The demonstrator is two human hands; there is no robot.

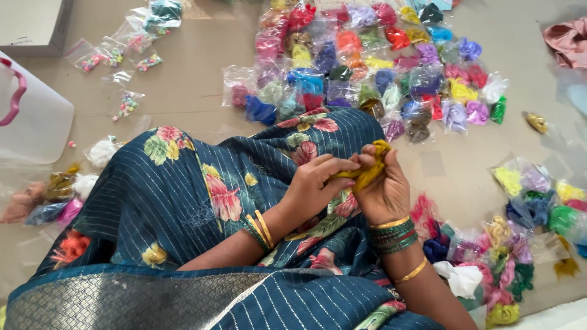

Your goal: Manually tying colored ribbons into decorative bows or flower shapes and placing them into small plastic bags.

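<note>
the left hand [312,183] and the right hand [382,186] are both pinching a yellow scrap of cloth [370,171] over the person's lap, keeping it stretched. many little bags of coloured cloth [367,67] are lying on the floor [183,91] nearby.

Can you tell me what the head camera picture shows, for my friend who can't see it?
Two hands, the left hand and the right hand, pinch a bunch of mustard-yellow thread above a lap in dark blue flowered cloth. Many small clear bags of coloured thread lie on the tan floor around.
</note>
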